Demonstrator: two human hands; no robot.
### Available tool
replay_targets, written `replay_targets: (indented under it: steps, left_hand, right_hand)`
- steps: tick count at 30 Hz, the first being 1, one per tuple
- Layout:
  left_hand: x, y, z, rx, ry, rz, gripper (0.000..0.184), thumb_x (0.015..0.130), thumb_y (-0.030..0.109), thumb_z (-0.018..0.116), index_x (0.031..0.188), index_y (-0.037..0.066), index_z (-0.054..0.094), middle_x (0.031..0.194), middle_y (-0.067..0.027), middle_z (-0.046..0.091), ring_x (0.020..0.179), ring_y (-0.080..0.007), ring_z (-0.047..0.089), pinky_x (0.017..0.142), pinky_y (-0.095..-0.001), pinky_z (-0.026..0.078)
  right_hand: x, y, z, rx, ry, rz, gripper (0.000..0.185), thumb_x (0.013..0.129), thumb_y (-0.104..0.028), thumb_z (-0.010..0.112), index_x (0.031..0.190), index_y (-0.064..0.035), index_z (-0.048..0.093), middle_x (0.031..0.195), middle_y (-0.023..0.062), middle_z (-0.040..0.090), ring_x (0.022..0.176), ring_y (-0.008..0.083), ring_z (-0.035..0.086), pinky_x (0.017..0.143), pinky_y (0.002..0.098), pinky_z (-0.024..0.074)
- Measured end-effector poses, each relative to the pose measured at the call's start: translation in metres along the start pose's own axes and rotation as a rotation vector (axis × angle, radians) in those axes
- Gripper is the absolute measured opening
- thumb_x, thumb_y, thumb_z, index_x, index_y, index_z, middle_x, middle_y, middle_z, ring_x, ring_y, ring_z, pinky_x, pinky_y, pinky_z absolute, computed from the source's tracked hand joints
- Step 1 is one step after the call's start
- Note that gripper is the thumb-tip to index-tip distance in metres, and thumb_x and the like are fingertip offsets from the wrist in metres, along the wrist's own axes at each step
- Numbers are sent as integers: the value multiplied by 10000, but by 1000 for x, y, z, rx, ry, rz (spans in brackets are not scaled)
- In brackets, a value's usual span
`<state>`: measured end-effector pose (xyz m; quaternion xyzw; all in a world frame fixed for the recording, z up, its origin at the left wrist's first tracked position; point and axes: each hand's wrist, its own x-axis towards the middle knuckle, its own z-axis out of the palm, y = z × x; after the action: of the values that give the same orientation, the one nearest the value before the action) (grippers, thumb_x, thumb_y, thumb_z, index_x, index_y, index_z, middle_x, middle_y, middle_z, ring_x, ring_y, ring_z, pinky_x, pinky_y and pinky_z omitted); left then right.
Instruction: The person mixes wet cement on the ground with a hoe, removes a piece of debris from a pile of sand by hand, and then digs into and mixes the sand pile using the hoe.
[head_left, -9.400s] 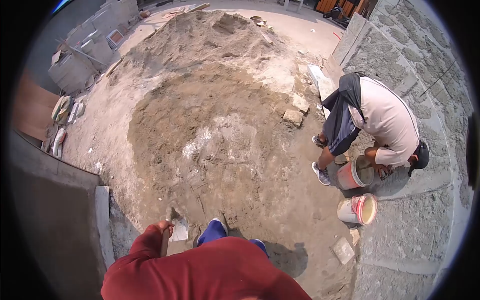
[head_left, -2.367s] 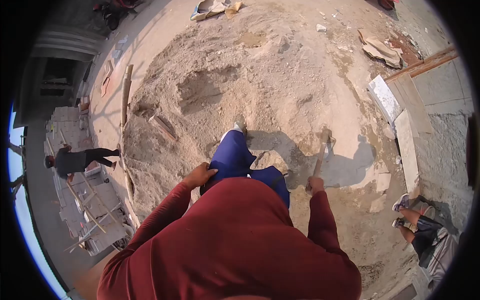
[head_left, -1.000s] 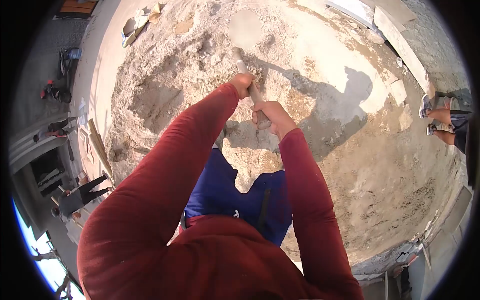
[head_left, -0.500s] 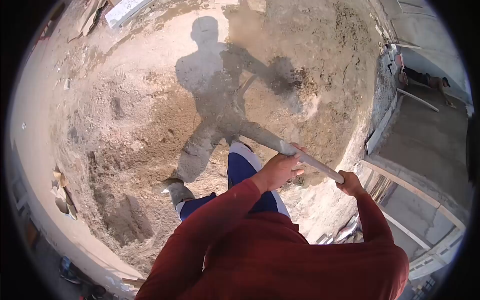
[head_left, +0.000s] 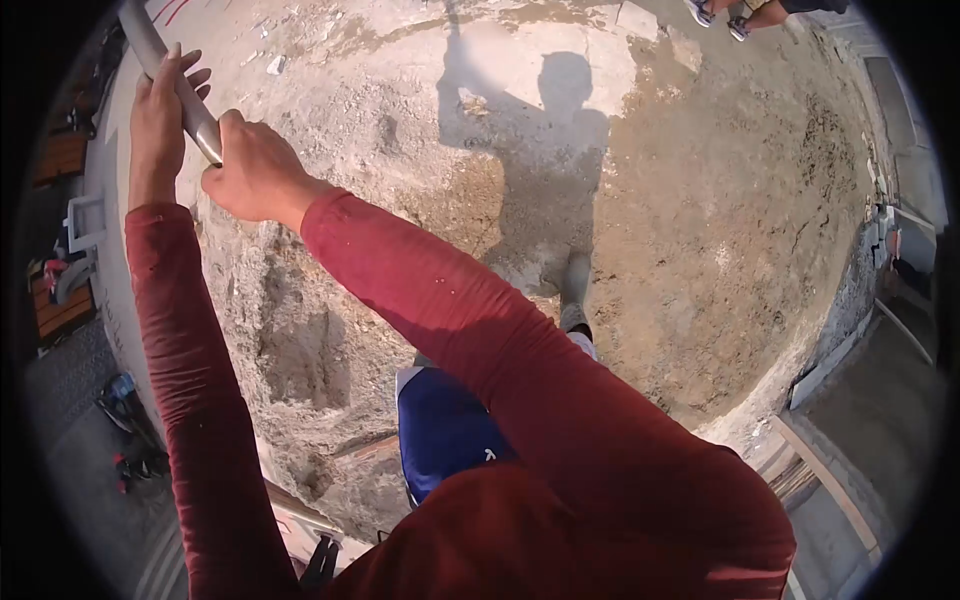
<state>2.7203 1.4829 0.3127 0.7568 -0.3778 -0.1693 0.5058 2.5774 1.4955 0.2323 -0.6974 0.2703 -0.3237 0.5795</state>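
A long, greyish round tool handle [head_left: 196, 118] slants up at the upper left, and its far end runs out of view, so the head of the tool is hidden. My right hand [head_left: 252, 165] is wrapped round the handle's near end. Farther up, my left hand [head_left: 158, 125] lies against the handle with its fingers curling loosely behind it. Both arms reach to the left in red sleeves. Below me is rough, broken ground [head_left: 330, 170], with a damp brown patch [head_left: 720, 230] to the right. My shadow falls across the middle.
Another person's legs and shoes [head_left: 740, 22] show at the top right. Boards [head_left: 825, 480] edge a grey cement area [head_left: 900, 390] on the right. Wooden pallets [head_left: 62, 300] and a pale frame [head_left: 85, 222] stand at the far left.
Both hands have swung the handle from the lower right to the upper left. The view has turned left, and the other person's legs have come into sight.
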Motion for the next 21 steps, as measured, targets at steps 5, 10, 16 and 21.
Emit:
replay_targets:
  steps: [5, 10, 16, 21]
  left_hand:
    - [-58, -188, 52, 515, -291, -153, 505, 960, 373, 581, 1227, -56, 581, 1018, -187, 676, 945, -285, 653, 861, -392, 523]
    - [-256, -377, 213, 698, -745, -188, 278, 894, 207, 613, 1097, 30, 687, 1016, -232, 721, 964, -381, 695, 881, -446, 544]
    - [-287, -275, 294, -405, -470, -1082, 249, 1019, 290, 595, 1050, 44, 580, 951, -105, 643, 963, -253, 639, 892, -440, 511]
    - [-341, -243, 422, -1072, -108, -1329, 226, 1046, 271, 570, 1146, 74, 527, 1090, -113, 575, 1023, -279, 618, 912, -441, 517]
  right_hand:
    - [15, 152, 54, 103, -202, 254, 383, 803, -164, 661, 1121, 49, 651, 1042, 287, 710, 1011, 432, 687, 883, 470, 548]
    - [-210, 350, -15, -138, -513, 812, 438, 818, -240, 655, 1147, 47, 702, 1147, 291, 693, 1132, 407, 656, 980, 426, 493]
    - [-198, 281, -184, 243, -460, 1095, 103, 796, -78, 672, 796, 13, 624, 735, 108, 629, 622, 194, 606, 536, 343, 468]
    - [-303, 192, -396, 200, -461, 1144, 210, 834, -138, 669, 980, -8, 591, 734, 40, 594, 614, 114, 573, 559, 288, 489]
